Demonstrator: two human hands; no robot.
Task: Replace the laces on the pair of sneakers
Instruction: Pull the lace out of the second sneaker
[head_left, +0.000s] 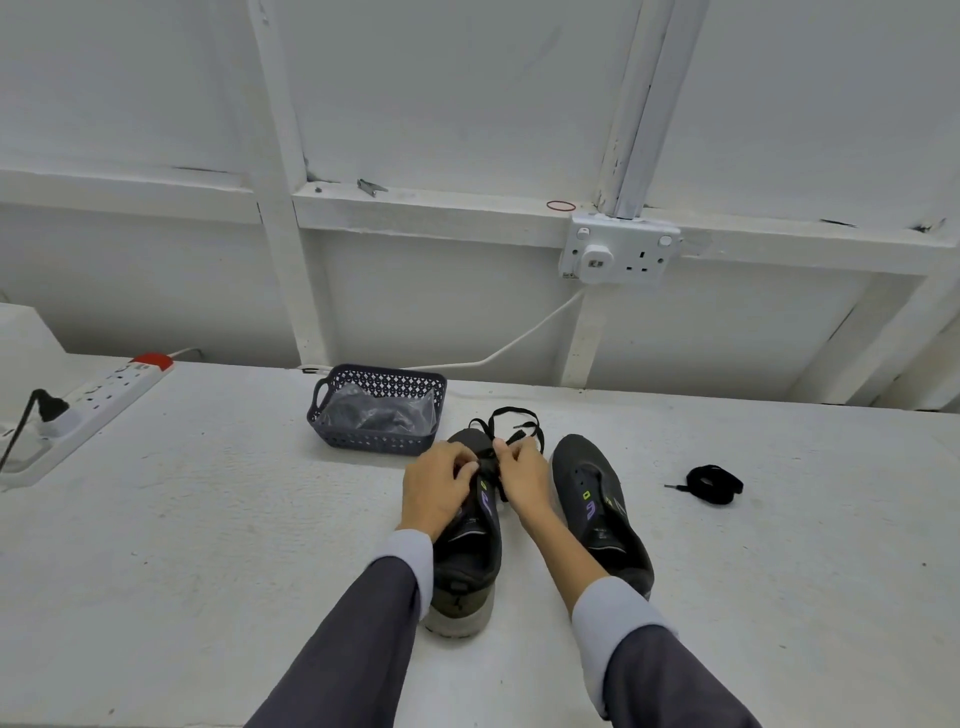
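Only the head view here, so one pass.

The dark mesh sneaker with the pale sole (467, 566) sits on the white textured table (208, 519), heel toward the person and toe pointing away, so its long axis runs straight out from the body. Both hands are at the toe end of the eyelet row. The left hand (439, 488) and the right hand (522, 480) have their fingers curled in, each pinching the flat black lace (511, 415) from its own side.

The slack of that lace loops out past the toe, on the far side of the grip. One loose tip sits just above the right hand's knuckles, so I'd say the right hand is nearer for the next feed. The unlaced eyelets lie the other way, back toward the heel and the person. My guess is the lacing works down the shoe toward the wrists.

The second dark sneaker (605, 514) stands just beside it on the right, parallel, no lace in it that I can see. A coiled black lace (714, 483) lies farther right, apart. A dark perforated plastic basket (363, 444) sits beyond the toes on the left.
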